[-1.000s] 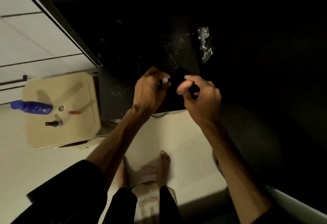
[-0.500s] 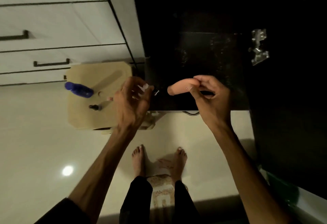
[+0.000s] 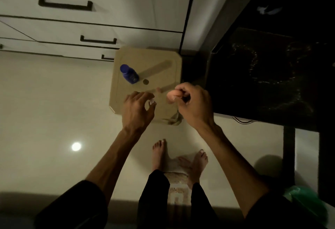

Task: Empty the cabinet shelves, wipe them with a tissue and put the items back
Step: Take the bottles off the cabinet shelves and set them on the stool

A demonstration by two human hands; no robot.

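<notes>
Head view, dim room, beige stool, blue bottle, left hand pinching white piece, right hand gripping peach item

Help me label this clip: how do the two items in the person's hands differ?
The left hand pinches a small white item at its fingertips; the right hand curls round a larger, rounded peach item. Both hang over the beige stool.

No text, brand or number can be read anywhere. The blue bottle on the stool bears a label, but it is too dark and small to make out.
</notes>
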